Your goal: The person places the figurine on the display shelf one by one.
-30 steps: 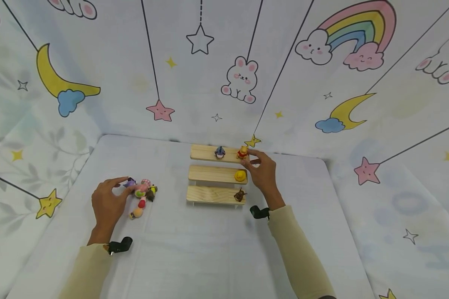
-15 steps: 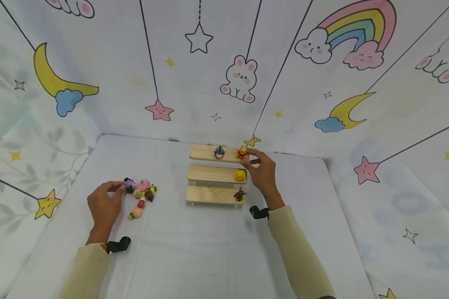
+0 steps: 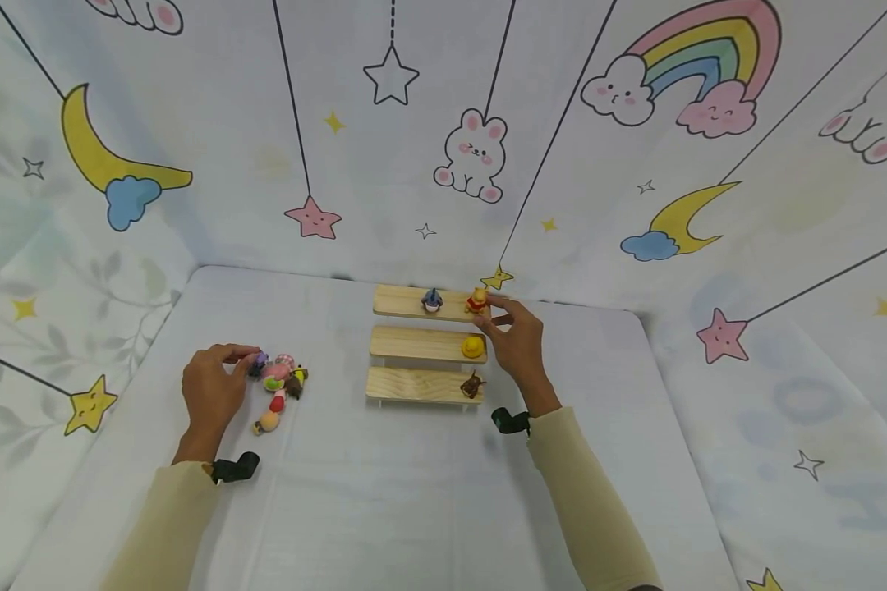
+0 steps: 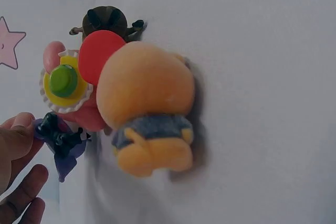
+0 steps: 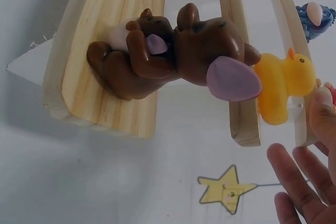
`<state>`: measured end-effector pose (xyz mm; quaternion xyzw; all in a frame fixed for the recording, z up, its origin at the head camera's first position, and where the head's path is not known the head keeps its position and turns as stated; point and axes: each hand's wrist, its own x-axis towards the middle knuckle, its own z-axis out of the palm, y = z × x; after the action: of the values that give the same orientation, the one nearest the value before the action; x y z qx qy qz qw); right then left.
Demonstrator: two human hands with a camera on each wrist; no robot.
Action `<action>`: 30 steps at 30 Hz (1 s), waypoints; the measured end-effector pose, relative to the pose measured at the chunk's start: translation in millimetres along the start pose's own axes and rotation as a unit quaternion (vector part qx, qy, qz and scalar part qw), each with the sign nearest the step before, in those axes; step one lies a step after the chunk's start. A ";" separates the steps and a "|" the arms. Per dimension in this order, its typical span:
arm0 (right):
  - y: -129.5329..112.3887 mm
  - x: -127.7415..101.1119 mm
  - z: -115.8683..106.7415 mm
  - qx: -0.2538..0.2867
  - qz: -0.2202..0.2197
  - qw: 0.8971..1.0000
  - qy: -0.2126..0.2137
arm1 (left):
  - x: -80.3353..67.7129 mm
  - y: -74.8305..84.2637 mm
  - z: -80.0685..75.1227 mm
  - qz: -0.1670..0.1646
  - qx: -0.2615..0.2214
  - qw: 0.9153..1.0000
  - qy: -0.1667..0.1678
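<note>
Stepped wooden shelf point(image 3: 421, 345), three tiers: four figurines placed, namely a blue one point(image 3: 432, 300) and a yellow-and-red bear point(image 3: 477, 300) on the top tier, a yellow duck point(image 3: 474, 346) on the middle, a brown animal point(image 3: 472, 384) on the lowest. The right hand point(image 3: 519, 345) pinches the bear, not yet let go. The heap on the surface point(image 3: 277, 386) holds about six; exact count unclear. The left hand point(image 3: 210, 392) pinches its purple figurine point(image 3: 257, 363). By appearance, under half shelved.

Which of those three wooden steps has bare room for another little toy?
All three wooden steps are bare on their left halves. The right ends are crowded: a yellow duck, a brown figure, and up top a blue figure beside the bear at the right hand. The left hand touches the toy pile.
</note>
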<state>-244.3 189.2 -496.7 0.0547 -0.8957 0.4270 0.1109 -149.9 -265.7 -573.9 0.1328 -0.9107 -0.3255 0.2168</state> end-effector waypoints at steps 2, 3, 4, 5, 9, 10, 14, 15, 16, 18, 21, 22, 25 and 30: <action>-1.0 -0.1 -0.2 0.000 0.004 1.000 -0.001 | 3.2 2.2 2.9 0.003 0.001 1.000 -0.011; -0.8 -0.3 -0.1 0.000 0.005 1.000 -0.001 | 4.3 3.5 4.0 0.002 0.001 1.000 -0.017; -0.4 -0.4 0.2 0.000 0.005 1.000 -0.001 | 4.9 4.7 5.0 0.000 0.003 1.000 -0.024; -0.2 -0.5 0.3 0.001 0.003 1.000 -0.001 | 5.3 5.9 5.7 -0.002 0.004 0.999 -0.031; 1.7 0.3 1.1 0.003 -0.007 1.000 0.001 | 4.1 9.3 6.5 -0.013 0.005 0.998 -0.057; 2.0 0.8 1.2 0.002 -0.008 1.000 0.001 | 3.4 8.9 6.7 -0.015 0.006 0.998 -0.059; 2.2 1.4 0.9 -0.003 -0.008 1.000 0.002 | -0.3 3.5 8.4 -0.024 -0.004 0.998 -0.058; 2.0 1.3 0.7 -0.004 -0.010 1.000 0.002 | -1.3 1.9 8.7 -0.027 -0.007 0.998 -0.056; 1.8 1.4 0.6 -0.005 -0.011 1.000 0.002 | -2.2 0.1 8.9 -0.029 -0.009 0.998 -0.055; 1.5 1.4 0.3 -0.005 -0.016 1.000 0.004 | -3.3 -3.4 9.6 -0.029 -0.013 0.998 -0.053; 1.7 1.5 0.1 -0.004 -0.018 1.000 0.006 | -3.5 -7.3 10.6 -0.025 -0.020 0.998 -0.055; 1.7 1.5 0.1 -0.004 -0.018 1.000 0.006 | -3.2 -8.3 11.0 -0.024 -0.021 0.998 -0.057; 1.6 1.0 0.3 -0.003 -0.012 1.000 0.006 | -1.5 -10.2 12.1 -0.020 -0.025 0.997 -0.065; 1.1 -0.1 1.3 0.001 -0.009 1.000 0.004 | 1.4 -10.7 14.5 -0.013 -0.026 0.997 -0.066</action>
<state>-244.6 188.8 -498.4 0.0609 -0.8943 0.4271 0.1186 -157.0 -266.5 -590.6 0.1171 -0.9123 -0.3603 0.1552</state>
